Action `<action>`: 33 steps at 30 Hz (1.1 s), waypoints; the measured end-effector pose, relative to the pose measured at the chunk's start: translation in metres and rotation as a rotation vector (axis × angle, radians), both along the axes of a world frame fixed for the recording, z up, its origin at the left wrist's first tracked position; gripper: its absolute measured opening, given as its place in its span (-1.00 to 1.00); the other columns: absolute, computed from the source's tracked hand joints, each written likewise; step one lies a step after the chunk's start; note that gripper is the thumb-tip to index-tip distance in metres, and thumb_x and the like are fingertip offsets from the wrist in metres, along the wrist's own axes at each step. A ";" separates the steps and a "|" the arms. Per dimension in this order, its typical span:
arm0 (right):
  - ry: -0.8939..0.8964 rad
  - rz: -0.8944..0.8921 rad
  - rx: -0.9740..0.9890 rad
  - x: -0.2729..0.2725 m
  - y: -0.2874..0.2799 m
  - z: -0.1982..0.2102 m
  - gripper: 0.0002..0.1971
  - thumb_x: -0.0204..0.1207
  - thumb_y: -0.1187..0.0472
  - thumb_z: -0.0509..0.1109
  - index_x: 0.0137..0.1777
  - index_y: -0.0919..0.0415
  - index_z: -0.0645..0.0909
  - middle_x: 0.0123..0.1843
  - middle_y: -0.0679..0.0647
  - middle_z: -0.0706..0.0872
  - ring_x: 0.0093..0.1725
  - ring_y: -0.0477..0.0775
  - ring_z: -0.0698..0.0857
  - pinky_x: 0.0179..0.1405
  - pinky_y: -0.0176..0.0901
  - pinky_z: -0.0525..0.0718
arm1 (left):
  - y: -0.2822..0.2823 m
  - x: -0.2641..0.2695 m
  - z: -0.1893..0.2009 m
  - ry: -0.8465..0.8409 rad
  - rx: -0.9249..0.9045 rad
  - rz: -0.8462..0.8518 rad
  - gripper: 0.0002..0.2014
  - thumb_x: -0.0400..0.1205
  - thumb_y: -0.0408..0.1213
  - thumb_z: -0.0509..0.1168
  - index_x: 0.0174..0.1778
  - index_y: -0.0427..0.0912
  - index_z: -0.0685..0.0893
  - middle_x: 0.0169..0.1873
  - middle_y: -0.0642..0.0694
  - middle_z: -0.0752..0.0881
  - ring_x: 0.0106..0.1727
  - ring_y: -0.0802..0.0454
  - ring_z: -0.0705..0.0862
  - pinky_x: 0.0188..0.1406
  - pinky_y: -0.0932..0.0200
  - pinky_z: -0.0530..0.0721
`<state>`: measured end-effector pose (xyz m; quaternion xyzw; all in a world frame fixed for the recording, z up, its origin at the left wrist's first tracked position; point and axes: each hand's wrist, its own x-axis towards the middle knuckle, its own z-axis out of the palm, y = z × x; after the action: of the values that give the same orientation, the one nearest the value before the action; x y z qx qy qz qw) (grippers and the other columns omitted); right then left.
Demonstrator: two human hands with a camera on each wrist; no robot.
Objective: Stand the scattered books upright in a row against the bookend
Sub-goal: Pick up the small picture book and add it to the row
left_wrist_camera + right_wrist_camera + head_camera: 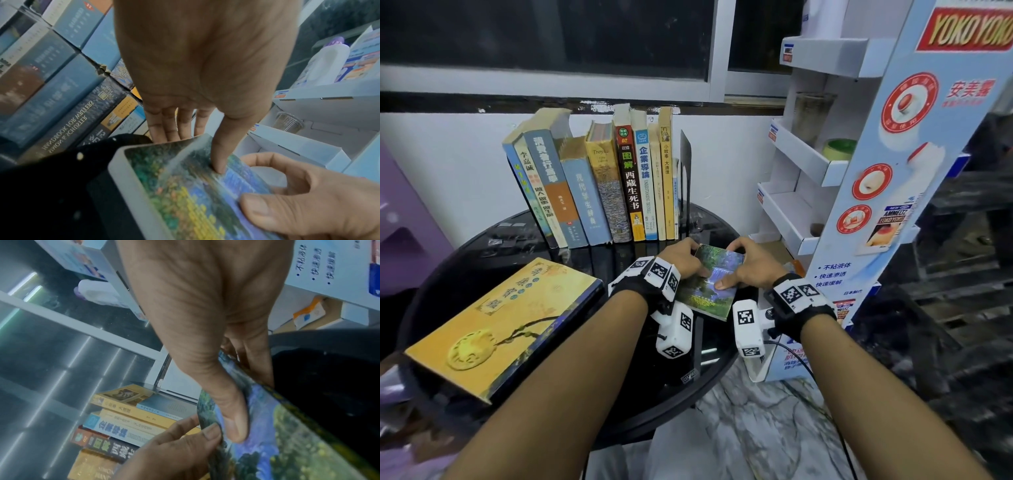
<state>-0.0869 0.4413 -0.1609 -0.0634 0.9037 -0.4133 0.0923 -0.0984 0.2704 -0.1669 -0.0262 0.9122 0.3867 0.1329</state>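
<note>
Waterfall-cover book (717,279) tilted, row (599,185) upright (leftmost leaning), bookend (686,171)

Green and blue landscape print, perhaps a waterfall, across the cover of the small book (714,277). Yellow-gold cover with a round embossed medallion on the large flat book (496,329); glossy black on the round table (465,260). Blue, grey, gold, black-and-red and cream spines along the row of books (599,185), black for the bookend (685,178).
</note>
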 end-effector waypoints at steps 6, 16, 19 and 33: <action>0.012 0.003 -0.103 0.001 -0.006 0.007 -0.31 0.08 0.37 0.77 0.01 -0.06 0.39 0.09 0.21 0.67 0.00 0.31 0.77 -0.07 0.30 0.77 | -0.006 -0.001 0.002 -0.021 0.303 0.050 -0.50 0.56 -0.26 0.45 0.40 -0.21 0.48 0.18 -0.20 0.68 0.17 -0.16 0.70 0.28 -0.15 0.65; -0.065 -0.029 -0.372 -0.002 -0.016 0.029 -0.75 0.47 0.30 0.54 0.08 0.16 0.58 0.09 0.23 0.78 0.05 0.21 0.80 0.03 0.34 0.76 | -0.013 0.001 0.007 0.039 0.704 0.140 -0.87 0.64 -0.41 0.32 0.06 -0.15 0.57 0.09 -0.29 0.71 0.13 -0.29 0.70 0.28 -0.29 0.62; -0.090 0.033 -0.370 -0.003 -0.018 0.039 -0.83 0.57 0.24 0.45 0.12 0.12 0.59 0.06 0.23 0.78 0.00 0.28 0.80 0.04 0.35 0.76 | -0.013 0.000 0.011 0.077 0.809 0.157 -0.85 0.65 -0.48 0.28 0.05 -0.17 0.54 -0.01 -0.25 0.69 -0.05 -0.19 0.70 0.16 -0.20 0.66; 0.232 -0.024 -0.162 -0.011 -0.035 0.055 -0.78 0.57 0.26 0.43 0.18 0.08 0.62 -0.03 0.14 0.80 -0.22 0.14 0.83 -0.39 0.02 0.82 | -0.031 -0.017 0.064 0.614 0.309 0.199 -0.71 0.57 -0.37 0.38 0.21 -0.16 0.63 0.00 -0.04 0.69 -0.08 0.11 0.64 -0.03 0.26 0.61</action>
<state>-0.0975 0.4064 -0.1060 -0.1071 0.8726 -0.4761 -0.0235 -0.1154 0.2390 -0.1030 0.0228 0.8332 0.5211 -0.1835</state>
